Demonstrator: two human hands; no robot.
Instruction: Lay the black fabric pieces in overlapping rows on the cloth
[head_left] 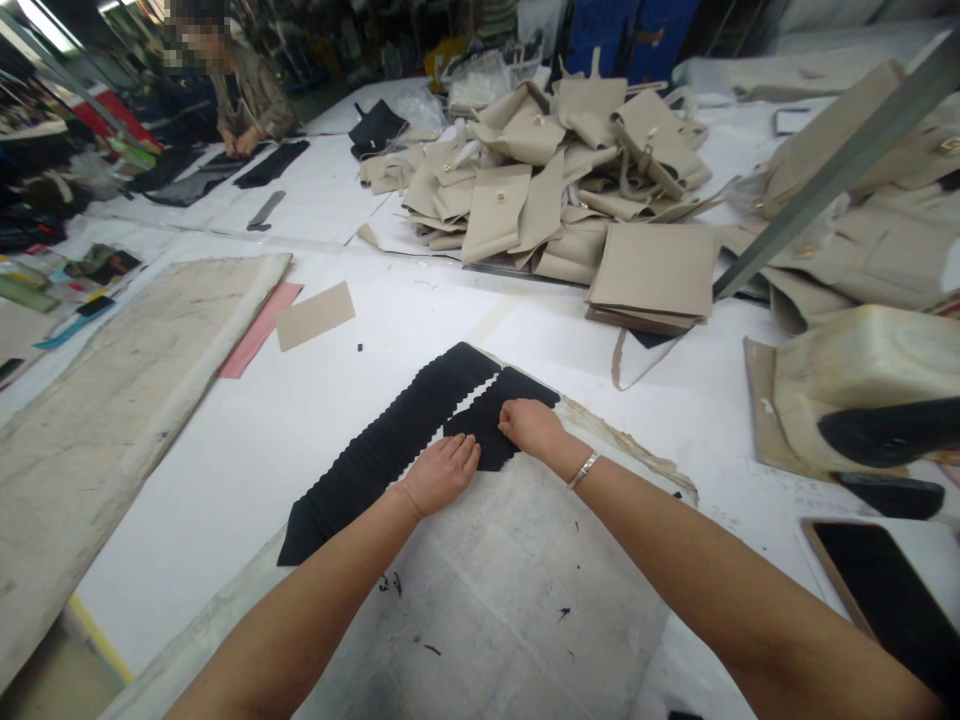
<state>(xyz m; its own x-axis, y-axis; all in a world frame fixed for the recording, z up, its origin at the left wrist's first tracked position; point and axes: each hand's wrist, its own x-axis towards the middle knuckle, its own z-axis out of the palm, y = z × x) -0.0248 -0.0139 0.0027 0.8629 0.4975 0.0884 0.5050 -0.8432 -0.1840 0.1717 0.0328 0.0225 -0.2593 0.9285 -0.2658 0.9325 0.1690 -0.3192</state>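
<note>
A row of overlapping black pieces (382, 445), flat and sheet-like, lies slantwise on a pale, worn board (517, 570). Beside it runs a shorter row of black pieces (487, 415), under both hands. My left hand (442, 472) rests palm down at the near left edge of this shorter row, its fingers stretched out. On the right side of the same row, my right hand (531, 426) has its fingers curled and pinched at a black piece. The fingertips partly hide what they grip. A silver bracelet (583, 470) circles my right wrist.
Beige bag parts (510, 210) are heaped at the back, with a neat stack of beige panels (652, 270) in front. A metal bar (832, 170) slants across the right. Also there are a yellowed plastic container (862, 370) and a phone (885, 580). Another person (251, 95) works far left.
</note>
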